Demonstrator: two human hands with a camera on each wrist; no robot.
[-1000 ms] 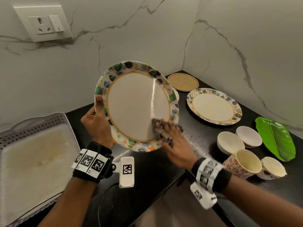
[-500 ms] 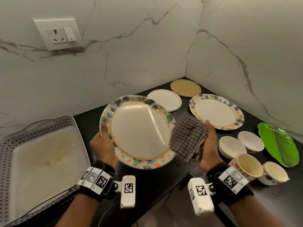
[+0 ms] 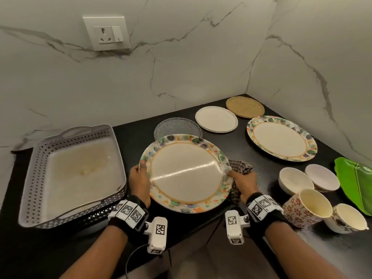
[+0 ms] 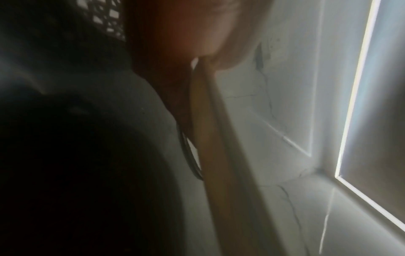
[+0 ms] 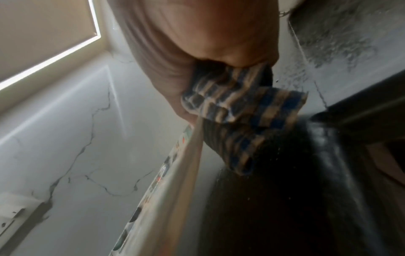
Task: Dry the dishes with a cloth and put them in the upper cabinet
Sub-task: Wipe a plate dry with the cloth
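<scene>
— Wiping's stopping, looks like. A sec ago the right hand (image 3: 244,181) was rubbing the checked cloth (image 3: 240,166) over the plate face, w/ the floral plate (image 3: 186,173) tipped up. Now it's coming down nearly flat, low over the black surface (image 3: 231,143).

— Who's holding what?

— Both hands on the rim. Left hand (image 3: 140,179) is gripping the left edge, thumb on top. Right hand's grip is closing on the right edge, w/ the cloth bunched under the fingers; the right wrist cam is showing cloth pinched against the rim.

— So this one's dry?

— Prob the top side, yes. I'm guessing it's either getting flipped for the back or heading up to the cabinet, which isn't in view. Second floral plate (image 3: 281,137), bowls (image 3: 296,181), cups (image 3: 308,207) are all waiting on the surface yet.
</scene>
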